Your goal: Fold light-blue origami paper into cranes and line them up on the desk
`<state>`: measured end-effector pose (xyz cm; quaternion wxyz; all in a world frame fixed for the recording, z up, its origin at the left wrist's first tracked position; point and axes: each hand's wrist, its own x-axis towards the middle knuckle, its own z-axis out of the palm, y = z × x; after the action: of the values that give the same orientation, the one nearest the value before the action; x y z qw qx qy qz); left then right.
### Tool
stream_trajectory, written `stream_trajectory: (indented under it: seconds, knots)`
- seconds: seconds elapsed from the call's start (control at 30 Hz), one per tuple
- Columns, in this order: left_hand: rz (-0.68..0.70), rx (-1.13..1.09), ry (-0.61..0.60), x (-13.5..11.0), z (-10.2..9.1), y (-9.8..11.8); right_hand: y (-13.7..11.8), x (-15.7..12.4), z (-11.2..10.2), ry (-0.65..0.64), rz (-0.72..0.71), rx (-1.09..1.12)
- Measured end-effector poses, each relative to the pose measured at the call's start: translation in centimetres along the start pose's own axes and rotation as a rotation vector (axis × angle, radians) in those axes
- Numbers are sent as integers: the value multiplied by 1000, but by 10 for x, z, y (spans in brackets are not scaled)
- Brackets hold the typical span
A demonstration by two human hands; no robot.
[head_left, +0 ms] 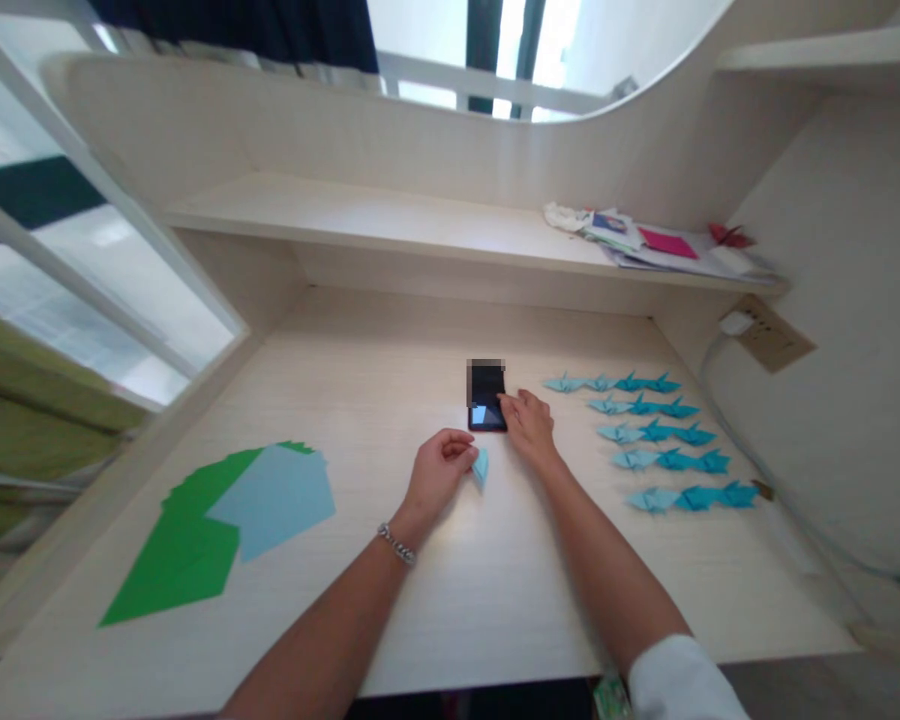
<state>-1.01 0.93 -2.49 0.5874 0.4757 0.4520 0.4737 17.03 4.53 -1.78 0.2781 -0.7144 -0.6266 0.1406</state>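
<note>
Between the thumb and fingers of my left hand is a small folded piece of light blue paper, its pointed end toward me. My right hand rests beside a dark smartphone, one fingertip on the phone's right edge and the other fingers loosely bent. The phone lies flat on the desk, part of its screen lit and its far part blurred out. To the right, folded paper cranes in light and deeper blue sit in several rows.
Green paper sheets lie fanned out at the left, with light blue sheets over them. Above the desk runs a shelf bearing papers and a pink sheet. A cable runs from a wall socket.
</note>
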Motion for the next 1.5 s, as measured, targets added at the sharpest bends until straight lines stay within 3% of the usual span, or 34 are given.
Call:
stream_trajectory:
  seconds: [0.17,0.33,0.47,0.53,0.63,0.73,1.07,1.2,1.37,1.5]
  knots:
    - [-27,-9,-4,-1,1,3,-5,9,3,-5,34,-71]
    - [-54,-22,18,-2,3,8,-7,12,-2,23,68,1]
    - [-48,-46,48,-3,4,12,-13,-7,-9,79,13,287]
    - [-31,-61,52,-4,5,13,-18,-24,-9,-9,-12,525]
    - [3,-76,59,-6,6,12,-26,-47,-2,-238,63,792]
    - [31,-73,57,-7,8,11,-28,-59,8,-171,129,890]
    - [43,-28,-15,-8,9,11,-29,-63,6,-65,237,1020]
    - [99,-21,38,-10,10,14,-30,-66,8,-130,264,1071]
    - [84,-1,59,-10,7,14,-25,-65,8,-174,196,966]
    - [58,94,-46,-10,4,15,-27,-68,-3,-202,82,814]
